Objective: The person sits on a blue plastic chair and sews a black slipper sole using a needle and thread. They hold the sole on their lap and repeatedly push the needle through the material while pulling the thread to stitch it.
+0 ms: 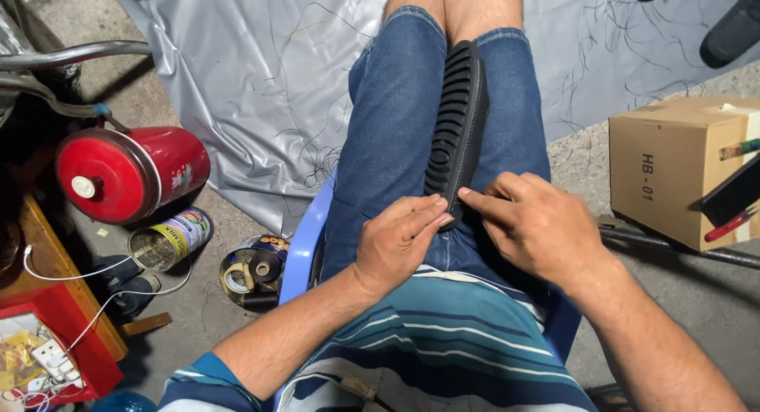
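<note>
Hands meet at the near end of a long black ribbed rubber piece [461,119] that lies along the person's lap, wedged between the thighs of their denim shorts [396,127] and pointing away toward the knees. From where I stand the work looks to be in its early part, I'd judge: only the end closest to the body is being handled, and the rest of the ribbed length lies untouched. The left hand [398,242] curls loosely, fingertips pressing against the piece's near left edge rather than wrapped round it. The right hand [537,226] is half closed, its fingertips pinching the same end from the right side. Beside the blue chair [305,242], on the concrete floor, sit a red canister [131,173], an open tin [170,238] and a cardboard box [681,167].
</note>
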